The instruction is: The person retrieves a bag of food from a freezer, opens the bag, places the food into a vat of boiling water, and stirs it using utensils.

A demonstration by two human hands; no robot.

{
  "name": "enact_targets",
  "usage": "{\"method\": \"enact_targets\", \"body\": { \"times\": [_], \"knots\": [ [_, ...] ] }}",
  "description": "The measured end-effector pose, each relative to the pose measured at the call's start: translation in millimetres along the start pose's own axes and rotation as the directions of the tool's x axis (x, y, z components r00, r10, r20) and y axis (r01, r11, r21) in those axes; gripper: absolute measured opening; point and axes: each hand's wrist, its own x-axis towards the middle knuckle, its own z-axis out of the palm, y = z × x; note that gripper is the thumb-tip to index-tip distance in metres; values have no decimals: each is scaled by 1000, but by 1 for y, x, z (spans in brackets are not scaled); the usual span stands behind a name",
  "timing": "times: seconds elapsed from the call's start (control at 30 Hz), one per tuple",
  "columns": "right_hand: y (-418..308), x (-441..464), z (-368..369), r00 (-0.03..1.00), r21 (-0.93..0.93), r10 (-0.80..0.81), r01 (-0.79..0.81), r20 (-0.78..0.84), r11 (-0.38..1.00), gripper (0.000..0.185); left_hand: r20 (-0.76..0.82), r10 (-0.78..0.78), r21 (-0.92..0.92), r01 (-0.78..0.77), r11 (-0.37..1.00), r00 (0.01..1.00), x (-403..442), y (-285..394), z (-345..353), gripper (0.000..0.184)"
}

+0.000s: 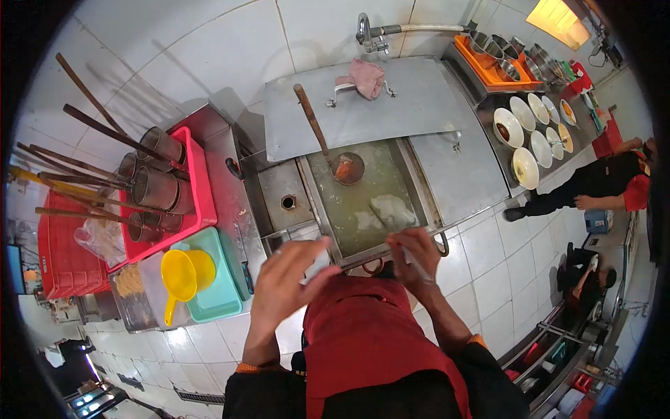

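Observation:
My left hand (289, 279) is held in front of the red apron with thumb and fingers apart; it appears to hold nothing. A pale patch beside its thumb is too unclear to name. At the near edge of the cooking vat (328, 234), my right hand (417, 258) is closed around what looks like a thin chopstick-like stick (377, 218). The stick's tip reaches a pale white mass (393, 209) in the cloudy greenish water. Farther back in the vat rests a long-handled strainer (349, 169) with reddish food in it.
Left of the vat, a pink tray (206, 202) holds several long-handled strainers. A yellow dipper (185, 271) sits on a turquoise tray (227, 293). To the right stand several white bowls (525, 167), with a person (607, 174) nearby. A pink cloth (366, 78) lies on the metal lid (286, 119).

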Motion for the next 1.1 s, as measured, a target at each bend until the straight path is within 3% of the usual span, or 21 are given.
{"method": "enact_targets", "body": {
  "times": [0.1,0.13,0.23,0.37,0.47,0.67,0.77,0.97,1.07,1.1],
  "knots": [
    [12,10,9,997,-39,40,-42,-60,998,15,-65,-203,-41,201,979,977,-18,-37,-2,34],
    [21,14,20,995,-55,-22,17,-99,998,13,-59,-222,-60,219,974,973,-25,-46,-1,33],
    [50,15,44,992,-78,50,-59,-112,995,10,-41,-257,-90,253,963,965,-33,-65,1,29],
    [81,10,66,922,173,380,-362,-81,916,7,13,-305,-77,306,949,952,-47,-75,-2,25],
    [111,8,89,906,270,359,-297,-223,916,7,9,-333,-79,333,940,943,-56,-79,-4,23],
    [129,11,104,882,254,424,-371,-204,893,11,18,-375,-62,375,925,927,-67,-84,-9,18],
    [119,13,93,887,335,421,-344,-191,877,15,16,-377,-52,377,925,926,-72,-85,-13,16],
    [132,18,93,847,302,483,-411,-223,860,15,6,-388,-61,387,920,922,-78,-86,-14,15],
    [123,23,91,892,157,392,-363,-227,918,13,-1,-381,-57,381,923,924,-79,-86,-15,14],
    [114,23,88,895,209,377,-332,-238,920,11,-14,-375,-49,374,926,927,-79,-85,-17,14]
  ]
}}
